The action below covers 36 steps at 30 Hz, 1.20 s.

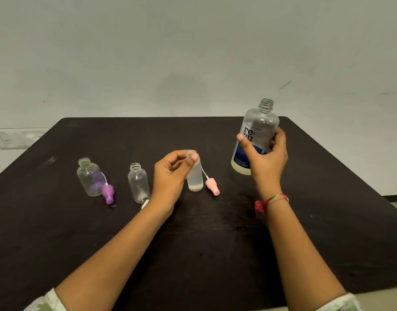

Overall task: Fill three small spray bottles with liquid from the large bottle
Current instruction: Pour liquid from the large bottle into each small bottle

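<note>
My right hand (266,153) grips the large clear bottle (259,129), uncapped and upright over the right side of the dark table (204,243); a little pale liquid sits at its bottom. My left hand (170,173) pinches the neck of a small open bottle (195,179) standing at the centre with liquid in it. Its pink spray head (212,186) lies just to its right. Two more small open bottles stand to the left: the middle one (138,182) and the far-left one (89,177), with a purple spray head (108,194) lying beside the far-left one.
A white spray head (145,204) peeks out from under my left wrist. A pale wall rises behind the table's far edge, with a switch plate (15,138) at left. A red thread band (269,202) circles my right wrist.
</note>
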Each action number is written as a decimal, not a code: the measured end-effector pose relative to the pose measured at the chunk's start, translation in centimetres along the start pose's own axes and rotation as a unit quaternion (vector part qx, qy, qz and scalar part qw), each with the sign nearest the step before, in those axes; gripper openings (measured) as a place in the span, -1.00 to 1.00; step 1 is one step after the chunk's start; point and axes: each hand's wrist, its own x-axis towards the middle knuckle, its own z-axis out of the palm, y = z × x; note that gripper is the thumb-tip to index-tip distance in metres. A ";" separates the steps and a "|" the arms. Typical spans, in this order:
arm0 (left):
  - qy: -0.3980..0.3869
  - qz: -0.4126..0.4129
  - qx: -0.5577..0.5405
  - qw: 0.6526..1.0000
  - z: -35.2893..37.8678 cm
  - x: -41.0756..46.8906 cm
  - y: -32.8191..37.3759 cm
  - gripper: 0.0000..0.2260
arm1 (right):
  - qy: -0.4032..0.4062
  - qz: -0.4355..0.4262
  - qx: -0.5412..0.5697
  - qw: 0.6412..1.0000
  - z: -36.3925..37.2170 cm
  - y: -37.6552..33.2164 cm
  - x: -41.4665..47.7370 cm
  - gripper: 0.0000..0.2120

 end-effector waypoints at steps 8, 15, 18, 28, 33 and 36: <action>-0.006 0.022 0.081 0.996 3.1 2.5 0.9 -0.81 | 0.069 -0.041 -0.029 0.996 -0.6 0.3 0.5 -0.30; -0.022 0.018 0.227 0.973 7.4 4.9 0.1 -0.68 | 0.065 -0.059 -0.032 0.996 -0.9 0.0 0.9 -0.31; -0.024 0.009 0.248 0.968 8.1 5.4 -0.8 -0.64 | 0.065 -0.059 -0.026 0.996 -0.9 -0.1 0.8 -0.31; -0.036 -0.005 0.271 0.962 8.7 5.7 -2.2 -0.63 | 0.069 -0.065 -0.025 0.995 -0.9 -0.1 0.8 -0.31; -0.033 0.002 0.239 0.970 8.5 5.1 -1.2 -0.54 | 0.059 -0.071 -0.010 0.996 -0.8 -0.2 0.8 -0.33; -0.028 0.043 0.240 0.969 7.6 4.0 0.5 -0.46 | 0.058 -0.090 0.006 0.994 -0.8 -0.6 0.7 -0.38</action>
